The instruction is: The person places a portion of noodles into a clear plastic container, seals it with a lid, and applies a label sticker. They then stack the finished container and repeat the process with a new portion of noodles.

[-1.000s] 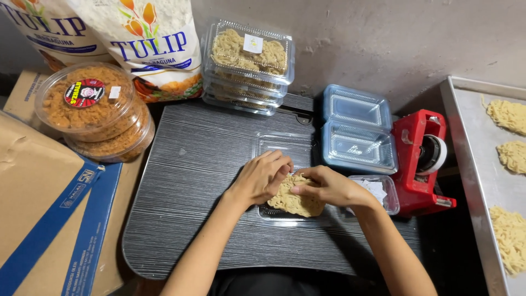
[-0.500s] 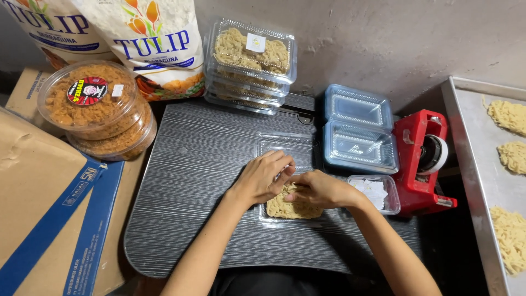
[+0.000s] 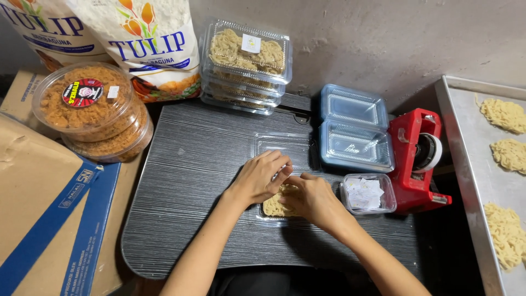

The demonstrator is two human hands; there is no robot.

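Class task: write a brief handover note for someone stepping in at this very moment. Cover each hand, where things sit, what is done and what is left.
Left hand and right hand: both press on the noodle block in the open clear box on the dark tray table.
Done: filled boxes stacked at the back.
Left: box lid unclosed; noodle portions wait on the metal tray; empty boxes beside the tape dispenser.
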